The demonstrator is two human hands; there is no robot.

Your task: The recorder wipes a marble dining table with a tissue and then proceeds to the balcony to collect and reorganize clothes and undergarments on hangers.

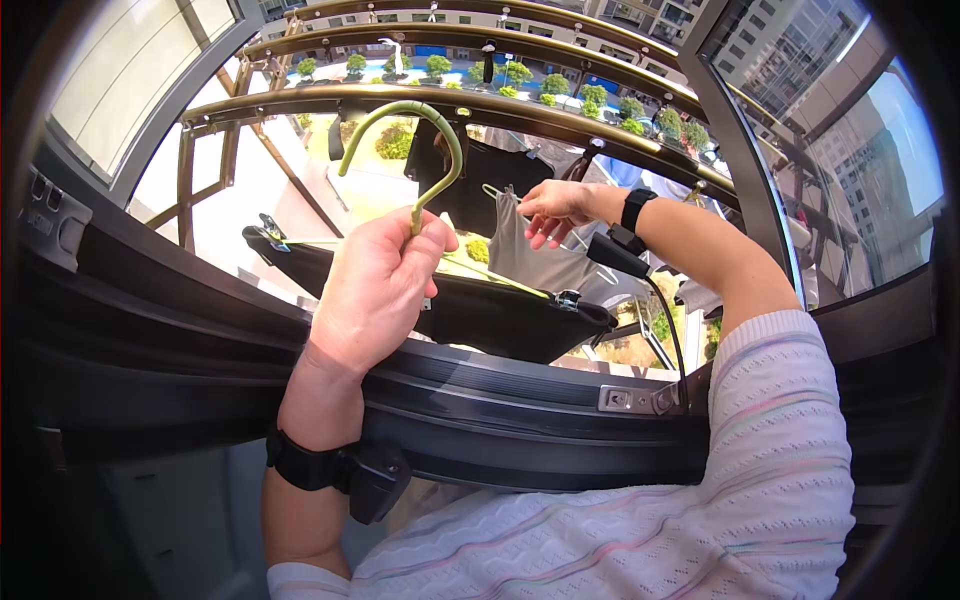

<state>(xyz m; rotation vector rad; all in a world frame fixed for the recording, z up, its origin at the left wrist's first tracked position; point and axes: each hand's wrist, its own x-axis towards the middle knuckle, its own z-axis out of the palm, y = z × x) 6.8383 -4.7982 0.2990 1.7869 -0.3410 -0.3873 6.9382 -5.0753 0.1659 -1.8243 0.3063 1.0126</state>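
Observation:
My left hand (382, 285) grips a green clothes hanger just below its large hook (456, 150), which points upward. Black cloth (495, 319) hangs from this hanger, held by metal clips at both ends of its thin green bar. To the right, my right hand (555, 214) is stretched out through the window, palm down with bent, spread fingers. It is beside a grey sleeveless garment (517, 240) on another hanger; whether the fingertips touch it cannot be told. Behind hangs a black garment (476, 184) below the nearest bronze rail.
Several bronze rails (315, 96) of a drying rack run across outside the window. The dark window frame (525, 397) with a metal latch plate (626, 399) lies under my forearms. An open glass sash (832, 165) stands at right. More laundry hangs beyond my right wrist, where a black cable dangles.

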